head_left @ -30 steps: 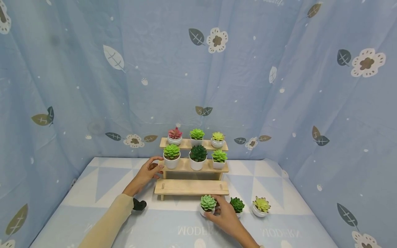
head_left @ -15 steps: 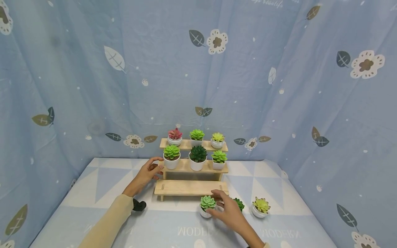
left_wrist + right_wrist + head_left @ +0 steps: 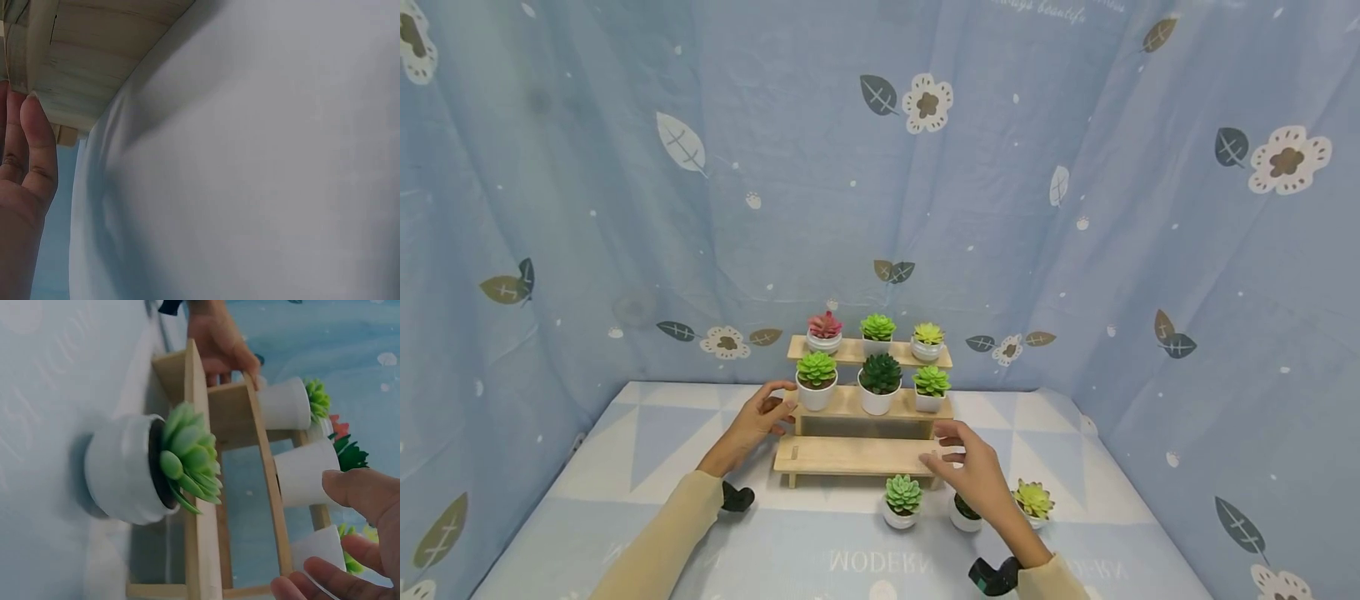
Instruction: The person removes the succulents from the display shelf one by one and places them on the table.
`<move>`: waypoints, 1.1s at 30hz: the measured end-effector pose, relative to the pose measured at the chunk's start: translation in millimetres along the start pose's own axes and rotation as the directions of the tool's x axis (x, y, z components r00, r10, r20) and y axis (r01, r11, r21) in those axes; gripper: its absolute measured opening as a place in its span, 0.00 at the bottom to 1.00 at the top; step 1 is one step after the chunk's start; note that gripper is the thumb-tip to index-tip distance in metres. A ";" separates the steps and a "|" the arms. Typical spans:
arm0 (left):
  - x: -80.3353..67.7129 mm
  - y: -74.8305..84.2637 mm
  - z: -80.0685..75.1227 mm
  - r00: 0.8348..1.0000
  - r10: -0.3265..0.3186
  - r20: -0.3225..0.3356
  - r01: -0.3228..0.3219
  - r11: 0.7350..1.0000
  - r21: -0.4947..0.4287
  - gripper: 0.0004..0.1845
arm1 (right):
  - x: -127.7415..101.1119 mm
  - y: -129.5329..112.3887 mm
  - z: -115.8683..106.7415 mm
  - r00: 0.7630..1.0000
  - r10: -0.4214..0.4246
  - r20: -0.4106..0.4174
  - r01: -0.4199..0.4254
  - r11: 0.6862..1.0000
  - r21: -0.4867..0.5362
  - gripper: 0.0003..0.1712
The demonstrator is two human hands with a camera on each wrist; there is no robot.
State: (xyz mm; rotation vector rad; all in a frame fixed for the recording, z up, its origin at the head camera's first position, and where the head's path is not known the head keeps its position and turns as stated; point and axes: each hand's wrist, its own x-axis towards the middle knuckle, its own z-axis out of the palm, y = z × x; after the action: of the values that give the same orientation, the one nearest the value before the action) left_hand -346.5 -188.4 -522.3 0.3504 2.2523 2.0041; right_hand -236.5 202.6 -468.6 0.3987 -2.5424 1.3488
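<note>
Grips the left end of the wooden stand (image 3: 820, 456) at the middle shelf (image 3: 847, 402) with the left hand (image 3: 765, 414), fingers curled, reaching forward from the lower left. Holds the right hand (image 3: 976, 468) raised beside the right end of the lowest shelf (image 3: 872, 456), thumb and fingers parted, grasping nothing. Shows the mint-green succulent (image 3: 902, 500) upright on the bench (image 3: 790, 542), just in front of that shelf.
</note>
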 end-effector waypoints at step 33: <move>-0.3 1.0 0.7 1.000 -0.013 -0.014 0.013 1.000 0.002 0.27 | 55.7 20.6 -30.4 0.994 0.091 -0.062 -0.092 0.995 -0.027 0.47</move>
State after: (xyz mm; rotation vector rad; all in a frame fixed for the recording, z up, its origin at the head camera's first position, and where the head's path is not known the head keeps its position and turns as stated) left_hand -346.0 -187.6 -521.4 0.3224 2.2591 2.0044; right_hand -293.3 231.9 -449.4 0.2349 -2.5559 1.3314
